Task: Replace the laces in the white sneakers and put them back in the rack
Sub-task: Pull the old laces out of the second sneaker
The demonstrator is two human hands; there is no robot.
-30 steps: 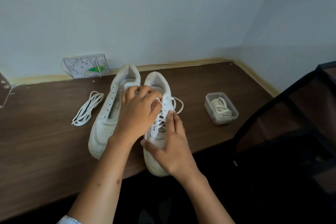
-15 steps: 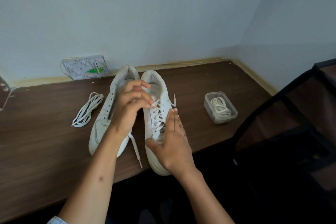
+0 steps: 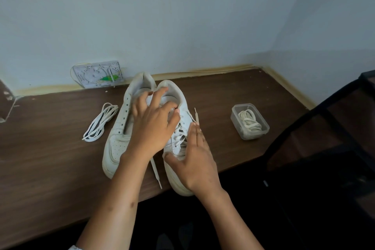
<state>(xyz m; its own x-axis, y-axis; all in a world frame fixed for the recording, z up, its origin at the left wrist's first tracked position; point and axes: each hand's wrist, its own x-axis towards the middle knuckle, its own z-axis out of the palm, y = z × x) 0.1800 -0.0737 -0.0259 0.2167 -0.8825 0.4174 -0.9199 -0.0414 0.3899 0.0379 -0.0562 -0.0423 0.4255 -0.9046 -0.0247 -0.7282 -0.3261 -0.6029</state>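
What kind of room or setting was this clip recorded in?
Probably a corner of a home or small office room: a brown wood-grain desk fitted against plain pale walls, an open cable junction box at the wall's foot, and a black mesh chair on the right.

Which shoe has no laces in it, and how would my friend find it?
Look at the brown table against the wall, where two white shoes sit side by side. The shoe without laces is the one beside the loose bundle of laces. Its row of lace holes is bare, while the other shoe, under both hands, has laces.
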